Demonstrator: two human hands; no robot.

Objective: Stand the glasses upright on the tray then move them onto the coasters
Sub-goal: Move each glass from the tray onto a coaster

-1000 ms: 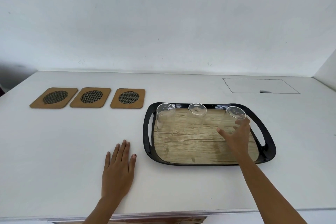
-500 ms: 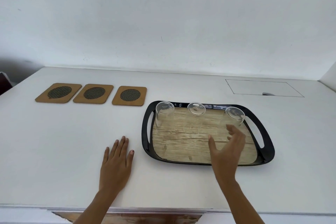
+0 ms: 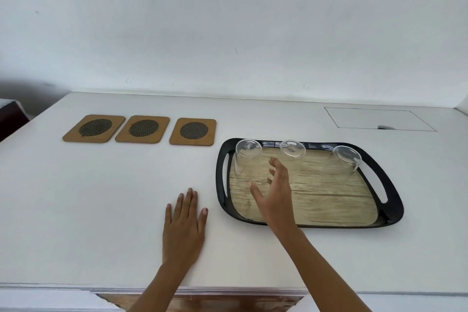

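Observation:
Three clear glasses stand in a row along the far side of a black tray (image 3: pixel 393 200) with a wood-pattern floor: the left glass (image 3: pixel 247 159), the middle glass (image 3: pixel 292 151) and the right glass (image 3: pixel 346 161). My right hand (image 3: pixel 274 192) hovers over the tray's left half with fingers spread, just right of the left glass and holding nothing. My left hand (image 3: pixel 183 225) lies flat on the white table, left of the tray. Three brown coasters with dark mesh circles lie in a row at the far left: left coaster (image 3: pixel 94 128), middle coaster (image 3: pixel 143 129), right coaster (image 3: pixel 193 131).
The white table (image 3: pixel 101 197) runs back to a white wall. A rectangular flush panel (image 3: pixel 378 119) is set into the tabletop at the far right. A dark object (image 3: pixel 10 116) sits past the table's left edge.
My right hand has let go of the right glass and swung left across the tray toward the left glass. The head view has shifted a little. My left hand stays flat.

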